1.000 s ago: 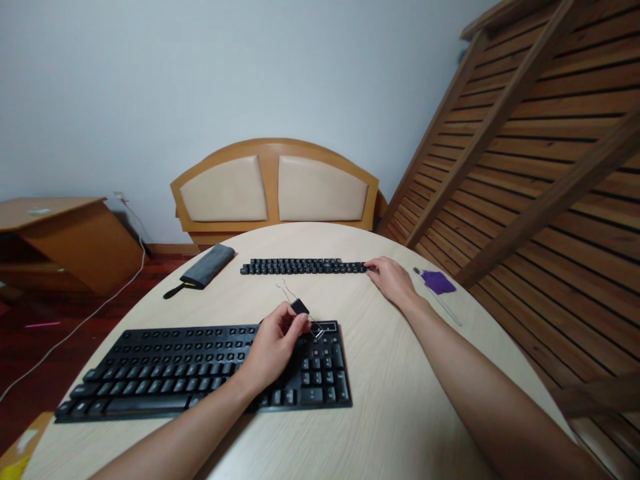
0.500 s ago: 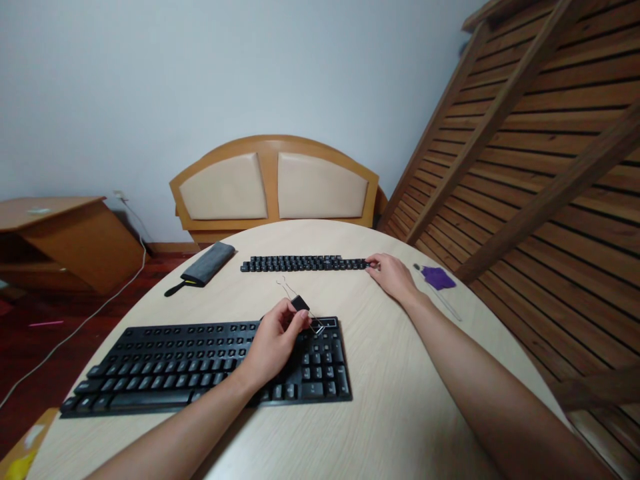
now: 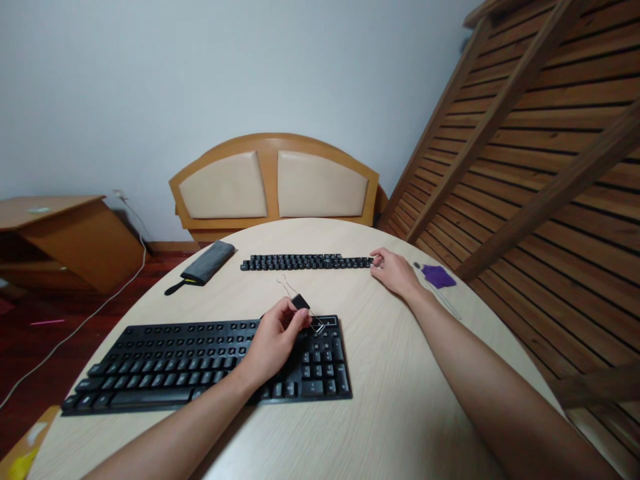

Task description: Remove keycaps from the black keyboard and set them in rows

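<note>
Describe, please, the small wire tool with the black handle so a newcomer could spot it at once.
On the pale rounded table, find the wide black keyboard. Above its right half, the left hand pinches the tool. Unlike the loose black keycaps beyond, it has thin metal wires jutting from both ends.

This looks like a room in a home, probably a bedroom: a padded wooden headboard (image 3: 272,183) stands before the pale wall (image 3: 250,67), a slatted wooden frame (image 3: 530,157) slants at the right, and a low wooden cabinet (image 3: 80,250) sits on dark reddish flooring (image 3: 85,320).
</note>
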Tool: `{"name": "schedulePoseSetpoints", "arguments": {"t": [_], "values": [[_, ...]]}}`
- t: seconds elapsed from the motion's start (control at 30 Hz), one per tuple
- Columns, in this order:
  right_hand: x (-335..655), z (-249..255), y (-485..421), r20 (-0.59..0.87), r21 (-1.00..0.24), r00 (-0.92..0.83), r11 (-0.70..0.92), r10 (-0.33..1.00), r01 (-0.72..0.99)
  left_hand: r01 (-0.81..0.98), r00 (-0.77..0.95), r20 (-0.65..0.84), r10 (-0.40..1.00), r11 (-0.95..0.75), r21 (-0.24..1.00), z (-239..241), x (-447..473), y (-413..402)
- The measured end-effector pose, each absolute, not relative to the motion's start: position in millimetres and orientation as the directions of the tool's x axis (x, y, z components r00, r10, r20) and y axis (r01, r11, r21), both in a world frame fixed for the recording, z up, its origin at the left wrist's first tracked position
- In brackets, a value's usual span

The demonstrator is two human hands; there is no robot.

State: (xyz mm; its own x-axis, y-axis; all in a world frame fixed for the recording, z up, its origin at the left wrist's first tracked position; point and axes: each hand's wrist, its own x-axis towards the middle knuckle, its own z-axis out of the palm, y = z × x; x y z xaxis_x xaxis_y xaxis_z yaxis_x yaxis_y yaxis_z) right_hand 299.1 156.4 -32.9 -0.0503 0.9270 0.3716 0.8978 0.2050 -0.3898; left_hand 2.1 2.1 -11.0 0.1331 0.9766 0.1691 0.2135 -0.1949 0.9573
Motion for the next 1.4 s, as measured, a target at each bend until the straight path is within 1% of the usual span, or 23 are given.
{"name": "schedulePoseSetpoints", "arguments": {"t": [0.2, 0.67, 0.8, 0.9, 0.97, 1.03, 1.07, 1.13, 1.2, 1.3, 1.4], "values": [[305.2, -41.1, 161.2, 0.381, -0.434, 0.007, 0.172, 0.925, 0.884, 0.226, 0.135, 0.164, 0.977, -0.191, 0.955, -9.7, 2.2, 1.8], [305.7, -46.0, 163.0, 0.370, -0.441, -0.032, 0.205, 0.929, 0.874, 0.212, 0.130, 0.182, 0.975, -0.206, 0.955, -9.4, 3.0, 1.9], [303.2, -38.2, 161.9, 0.381, -0.434, -0.022, 0.200, 0.924, 0.878, 0.220, 0.139, 0.176, 0.975, -0.203, 0.954, -10.6, 2.7, 1.7], [295.1, -19.6, 156.9, 0.383, -0.421, -0.028, 0.201, 0.923, 0.885, 0.268, 0.179, 0.162, 0.970, -0.207, 0.941, -10.9, 2.3, 1.1], [284.9, -1.2, 148.5, 0.322, -0.415, -0.088, 0.225, 0.943, 0.881, 0.284, 0.221, 0.165, 0.961, -0.225, 0.932, -10.1, 2.3, 0.7], [271.1, 19.0, 135.1, 0.197, -0.454, -0.246, 0.311, 0.949, 0.835, 0.290, 0.261, 0.169, 0.950, -0.245, 0.925, -8.9, 2.5, 0.5], [263.3, 28.8, 126.9, 0.127, -0.478, -0.343, 0.361, 0.931, 0.801, 0.302, 0.275, 0.169, 0.946, -0.252, 0.919, -8.3, 2.6, 0.4], [247.5, 45.7, 109.0, 0.021, -0.530, -0.524, 0.454, 0.851, 0.716, 0.341, 0.295, 0.168, 0.941, -0.267, 0.901, -7.6, 2.5, 0.3], [233.4, 57.8, 91.5, -0.079, -0.558, -0.642, 0.500, 0.763, 0.662, 0.369, 0.307, 0.179, 0.935, -0.291, 0.883, -7.4, 2.4, 0.3], [219.0, 66.8, 71.1, -0.215, -0.550, -0.717, 0.524, 0.663, 0.650, 0.375, 0.315, 0.206, 0.926, -0.321, 0.870, -7.6, 2.3, 0.5], [211.9, 69.1, 58.3, -0.305, -0.494, -0.726, 0.549, 0.616, 0.674, 0.375, 0.313, 0.207, 0.927, -0.320, 0.870, -7.8, 2.4, 0.8]]}}
